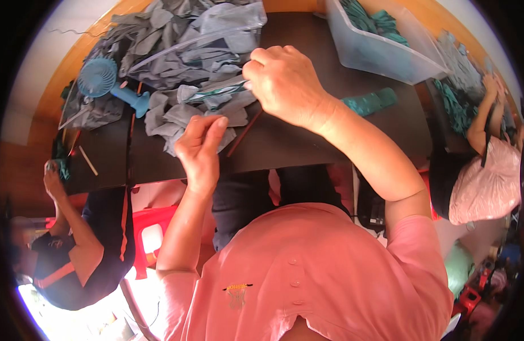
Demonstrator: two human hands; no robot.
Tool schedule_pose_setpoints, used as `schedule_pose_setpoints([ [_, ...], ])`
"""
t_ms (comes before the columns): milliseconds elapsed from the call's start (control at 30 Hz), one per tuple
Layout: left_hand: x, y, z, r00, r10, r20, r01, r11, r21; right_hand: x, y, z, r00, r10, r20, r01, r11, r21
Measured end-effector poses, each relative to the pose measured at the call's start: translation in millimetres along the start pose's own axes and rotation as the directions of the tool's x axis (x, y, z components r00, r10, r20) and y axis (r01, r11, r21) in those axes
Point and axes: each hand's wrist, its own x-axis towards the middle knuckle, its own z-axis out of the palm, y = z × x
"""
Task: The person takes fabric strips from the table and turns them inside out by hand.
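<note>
My left hand [198, 153] is raised in front of a crumpled grey cloth piece [165, 116], thumb pressed against curled fingers. Whatever it pinches is too small to make out. Further up and to the right, my right hand [287, 85] is closed in a pinch, its fingertips at the end of a green-and-white striped band [216, 92] on the grey cloth. Whether those fingers grip the band or something finer, I cannot tell. Beyond both hands, a clear plastic bin [196, 42] overflows with grey cloth pieces [142, 31].
A blue handheld fan [97, 78] stands left of the bin. Right of my forearm lies a teal cloth roll [371, 102] on the dark table [307, 142]. A translucent bin [381, 59] with green cloth sits at the back right. Co-workers [74, 244] work on both sides.
</note>
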Motion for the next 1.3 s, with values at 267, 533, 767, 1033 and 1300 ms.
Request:
schedule_pose_setpoints([
  [267, 2.7, 24.4, 16.1, 0.783, -0.536, 0.315, 0.602, 0.78, -0.168, -74.4, -22.2, -31.5, 0.999, 0.039, -0.027, -0.022, 0.885, 0.464],
  [533, 1.1, 47.3, 72.2, 0.849, 0.411, 0.332, -0.473, 0.871, 0.133, -149.0, 77.6, -88.7, 0.879, 0.474, 0.053, -0.475, 0.88, -0.003],
  [767, 4.5, 29.2, 121.6, 0.585, 0.396, 0.708, -0.681, 0.714, 0.164, -196.6, 81.4, -82.5, 0.859, 0.475, 0.19, -0.437, 0.875, -0.208],
  [1033, 2.1, 25.7, 112.6, 0.545, 0.456, 0.703, -0.715, 0.691, 0.106, -198.3, 85.0, -87.9, 0.839, 0.515, 0.177, -0.487, 0.855, -0.176],
  [1300, -40.5, 41.8, 29.0, 0.946, 0.294, 0.138, -0.313, 0.938, 0.149, -147.7, 14.6, -74.2, 0.868, 0.497, -0.004, -0.469, 0.821, 0.326],
])
